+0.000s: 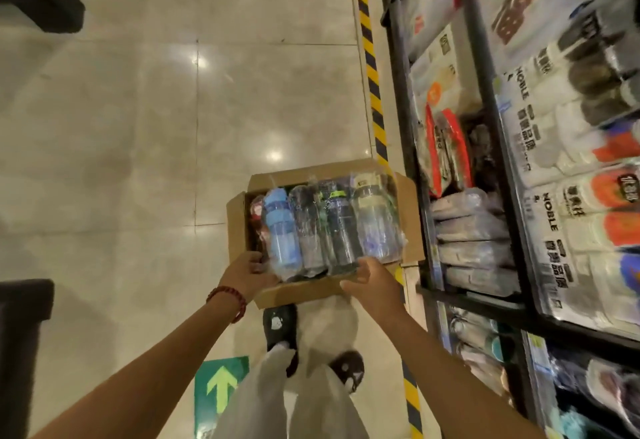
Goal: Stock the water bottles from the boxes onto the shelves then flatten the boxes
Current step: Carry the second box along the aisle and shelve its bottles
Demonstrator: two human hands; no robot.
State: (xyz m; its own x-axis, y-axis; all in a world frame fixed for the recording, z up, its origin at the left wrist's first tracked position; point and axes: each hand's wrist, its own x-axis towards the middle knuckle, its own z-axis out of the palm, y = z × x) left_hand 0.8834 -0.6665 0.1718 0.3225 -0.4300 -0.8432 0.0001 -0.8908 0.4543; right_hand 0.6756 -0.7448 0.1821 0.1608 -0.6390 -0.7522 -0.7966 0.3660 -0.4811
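The tiled floor (138, 127) fills most of the view, pale and shiny, with a yellow and black striped line (372, 85) running along the foot of the shelves (498, 148) on the right. The shelves have dark frames and carry many packed goods in plastic; what they are is hard to tell because this side is blurred. An open cardboard box (239, 227) is just beside the shelves, its flaps folded outward, and both hands hold it at its near edge. Inside the box the water bottles (332, 227) lie side by side, each wrapped in clear plastic: a blue one on the left, darker ones in the middle, a clear one on the right. The left hand (247, 274) has its grip closed on the near left corner of the box, fingers reaching inside against the bottles. The right hand (372, 281) grips the near flap, thumb on top. A green floor sticker (220, 390) with an arrow is below, and a red bracelet (230, 296) sits on the left wrist.
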